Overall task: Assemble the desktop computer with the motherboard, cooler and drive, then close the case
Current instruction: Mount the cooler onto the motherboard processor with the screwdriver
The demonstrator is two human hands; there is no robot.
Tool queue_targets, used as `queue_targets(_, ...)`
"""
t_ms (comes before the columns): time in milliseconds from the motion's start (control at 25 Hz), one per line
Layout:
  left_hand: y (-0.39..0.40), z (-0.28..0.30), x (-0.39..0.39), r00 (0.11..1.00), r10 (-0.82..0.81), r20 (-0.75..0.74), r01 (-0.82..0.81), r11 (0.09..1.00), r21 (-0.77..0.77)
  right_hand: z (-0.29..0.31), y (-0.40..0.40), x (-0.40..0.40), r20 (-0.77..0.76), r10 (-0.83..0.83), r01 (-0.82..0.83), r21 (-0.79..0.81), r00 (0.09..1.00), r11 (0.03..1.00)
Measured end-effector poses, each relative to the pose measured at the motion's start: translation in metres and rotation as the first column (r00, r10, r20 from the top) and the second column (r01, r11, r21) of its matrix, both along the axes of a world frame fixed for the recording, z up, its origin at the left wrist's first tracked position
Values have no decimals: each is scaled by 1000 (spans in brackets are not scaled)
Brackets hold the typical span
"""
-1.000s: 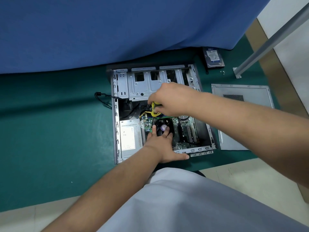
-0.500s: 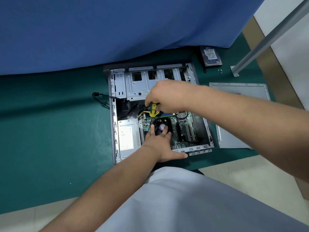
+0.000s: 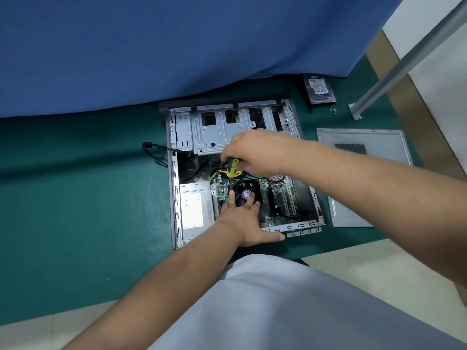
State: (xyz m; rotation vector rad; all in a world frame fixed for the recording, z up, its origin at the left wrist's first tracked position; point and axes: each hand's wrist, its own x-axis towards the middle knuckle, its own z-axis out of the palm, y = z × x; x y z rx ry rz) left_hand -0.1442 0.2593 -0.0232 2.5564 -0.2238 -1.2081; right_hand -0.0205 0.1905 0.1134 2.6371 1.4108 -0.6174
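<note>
Right hand: the right hand point(image 3: 255, 152) grips the yellow and black screwdriver point(image 3: 231, 170), fingers curled round its handle, and holds it upright over the case.
Screwdriver tip: it points down at the far left corner of the round black cooler fan point(image 3: 246, 190); I cannot tell if it touches a screw.
Left hand: the left hand point(image 3: 242, 218) lies flat with straight fingers on the cooler fan, and its thumb lies along the near edge of the case.
Cooler fan: it sits on the green motherboard point(image 3: 275, 198), in the middle of the case.
Case: the open grey metal computer case point(image 3: 174, 173) lies on its side on the green table point(image 3: 75, 210).
Power box: the silver power supply box point(image 3: 194, 208) sits inside the case, at its near left.
Drive: the dark hard drive with a blue and white label point(image 3: 319, 89) lies on the table, past the far right corner of the case, apart from it.
Side panel: the flat grey side panel point(image 3: 366, 147) lies on the table, right of the case.
Screws: a few small silver screws point(image 3: 333, 110) lie on the table past the far right corner of the case, just beside the drive.
Curtain: a big blue cloth point(image 3: 177, 46) hangs behind the case.
</note>
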Motion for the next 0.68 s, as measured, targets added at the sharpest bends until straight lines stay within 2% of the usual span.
queue_targets(120,0,0,0,1000,12,4,-11,1000,-5,-13,10,-16,190,-234,243,-27,954,970)
queue_targets(200,0,0,0,1000,15,3,-15,1000,-11,-14,7,-13,197,-285,297,-36,938,954)
queue_targets(240,-1,0,0,1000,15,1,-15,1000,-12,-13,3,-8,130,-268,275,-42,955,961)
queue_targets(320,-1,1,0,1000,14,-9,-14,1000,-12,-3,-5,3,-20,-126,124,-74,992,990)
queue_targets(440,0,1,0,1000,19,-12,-19,1000,-12,5,-5,4,-29,32,-33,-47,999,998)
queue_targets(480,0,1,0,1000,19,-8,-19,1000,-13,2,-2,-3,7,15,-15,-15,1000,1000)
queue_targets(560,-1,0,1,1000,21,-6,-21,1000,-16,-11,6,-18,112,-134,132,25,985,991)
queue_targets(640,0,0,1,1000,28,-10,-28,999,-24,-21,14,-30,248,-272,277,16,930,961)
queue_targets(680,1,-1,1,999,33,-11,-34,999,-30,-25,16,-31,266,-306,308,37,914,951)
